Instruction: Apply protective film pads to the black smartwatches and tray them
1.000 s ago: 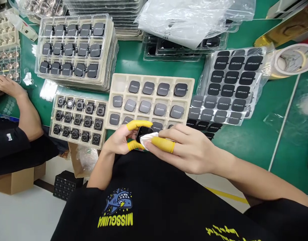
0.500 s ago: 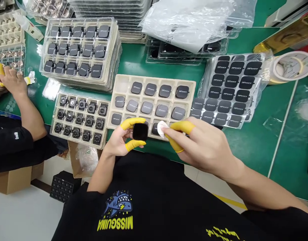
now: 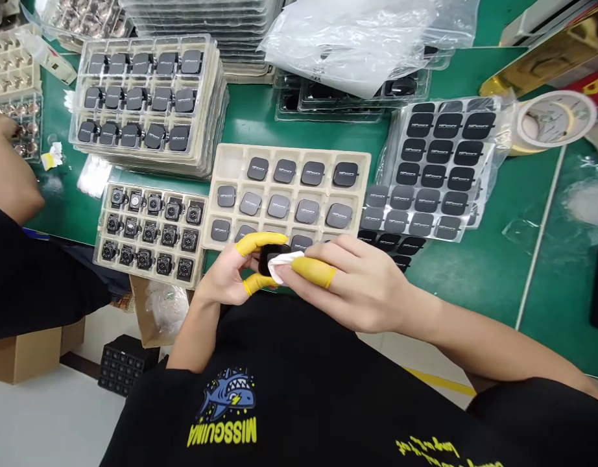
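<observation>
Between its yellow-sleeved thumb and finger, my left hand (image 3: 233,269) grips the edges of a black square watch face (image 3: 266,255). My right hand (image 3: 350,279), also with yellow finger covers, pinches a white cloth pad (image 3: 280,264) that lies against the face and hides part of it. Just beyond both hands is a cream tray (image 3: 212,207) with dark square covers in its pockets; its top left pocket holds none. Left of it, a second cream tray (image 3: 100,227) holds several black watch bodies.
Stacked clear trays (image 3: 221,117) stand at the back left. Sheets of black labels (image 3: 432,175) and a tape roll (image 3: 554,123) lie on the right. Plastic bags (image 3: 347,39) cover trays at the back. A co-worker's arm (image 3: 11,168) reaches in from the left.
My right hand has moved left and brought the white pad onto the watch face. The co-worker's hand has shifted up and left. The whole view has shifted slightly.
</observation>
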Demonstrator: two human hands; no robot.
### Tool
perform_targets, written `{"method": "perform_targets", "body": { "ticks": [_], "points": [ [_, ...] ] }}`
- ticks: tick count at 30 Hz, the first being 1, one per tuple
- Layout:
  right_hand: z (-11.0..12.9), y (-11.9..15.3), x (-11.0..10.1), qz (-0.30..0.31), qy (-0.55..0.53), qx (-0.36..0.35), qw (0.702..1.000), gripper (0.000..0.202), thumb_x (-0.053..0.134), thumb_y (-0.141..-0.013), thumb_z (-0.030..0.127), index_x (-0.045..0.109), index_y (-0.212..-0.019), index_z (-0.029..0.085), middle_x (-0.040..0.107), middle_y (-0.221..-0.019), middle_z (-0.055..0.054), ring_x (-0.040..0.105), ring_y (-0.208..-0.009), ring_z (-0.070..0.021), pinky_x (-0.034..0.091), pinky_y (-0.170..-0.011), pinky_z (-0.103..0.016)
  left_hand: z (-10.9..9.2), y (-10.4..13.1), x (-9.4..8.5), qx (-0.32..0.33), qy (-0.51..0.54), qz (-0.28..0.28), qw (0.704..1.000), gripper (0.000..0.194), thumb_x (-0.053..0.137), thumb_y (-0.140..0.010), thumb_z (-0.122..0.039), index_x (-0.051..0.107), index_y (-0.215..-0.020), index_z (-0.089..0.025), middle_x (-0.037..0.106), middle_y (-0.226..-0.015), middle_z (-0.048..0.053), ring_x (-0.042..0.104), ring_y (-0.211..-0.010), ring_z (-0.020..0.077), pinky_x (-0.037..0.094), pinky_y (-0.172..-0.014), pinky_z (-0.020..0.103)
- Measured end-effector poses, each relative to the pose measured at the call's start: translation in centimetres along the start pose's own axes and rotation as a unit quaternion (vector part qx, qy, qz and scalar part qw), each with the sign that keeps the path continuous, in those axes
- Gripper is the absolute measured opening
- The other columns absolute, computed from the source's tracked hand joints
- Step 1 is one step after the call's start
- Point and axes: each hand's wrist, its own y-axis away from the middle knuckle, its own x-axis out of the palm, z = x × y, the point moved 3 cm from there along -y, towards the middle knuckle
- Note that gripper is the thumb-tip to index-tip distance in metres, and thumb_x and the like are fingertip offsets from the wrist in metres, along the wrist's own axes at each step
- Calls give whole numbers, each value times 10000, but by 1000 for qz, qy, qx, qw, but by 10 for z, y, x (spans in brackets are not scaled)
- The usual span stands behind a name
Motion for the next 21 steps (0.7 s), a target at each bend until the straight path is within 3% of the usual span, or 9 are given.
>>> {"method": "perform_targets", "body": {
  "ticks": [5, 8, 14, 17, 21],
  "points": [
    [-19, 4, 2, -16, 98, 79, 992, 223, 660, -1034, 46, 805, -1162, 158, 699, -824, -59, 565, -775, -206, 400, -631, -355, 4, 1, 0, -9, 42, -19, 999, 632, 939, -906, -449, 672, -1448, -264, 723, -1020, 15, 749, -742, 142, 708, -640, 249],
    [-25, 9, 0, -16, 57, 106, 993, 276, 654, -1040, 49, 798, -1224, 196, 752, -931, -68, 566, -778, -192, 426, -648, -340, 4, 1, -1, -2, 59, -20, 998, 637, 944, -904, -409, 665, -1460, -272, 731, -1037, 14, 762, -746, 142, 703, -637, 242],
    [-20, 7, -1, 11, -6, 32, 999, 257, 685, -1069, 91, 772, -1303, 154, 751, -938, -66, 642, -872, -214, 451, -708, -361, 3, -1, 0, -10, 46, 7, 999, 663, 948, -899, -429, 656, -1472, -270, 796, -1120, 55, 813, -859, 191, 713, -734, 275],
    [-16, 3, -1, 30, -21, -3, 999, 200, 677, -1077, 77, 760, -1258, 100, 750, -905, -61, 656, -876, -214, 454, -712, -369, 6, -1, 1, -17, 43, 24, 999, 672, 954, -891, -428, 658, -1471, -264, 805, -1146, 71, 826, -859, 198, 705, -725, 272],
    [-8, -2, 3, 54, -84, -45, 994, 182, 619, -1126, 96, 757, -1240, 129, 767, -936, -39, 653, -872, -181, 428, -707, -359, 9, -1, 1, -19, 34, 66, 997, 625, 903, -934, -469, 673, -1462, -226, 818, -1122, 91, 810, -800, 178, 669, -684, 246]
  ]
}}
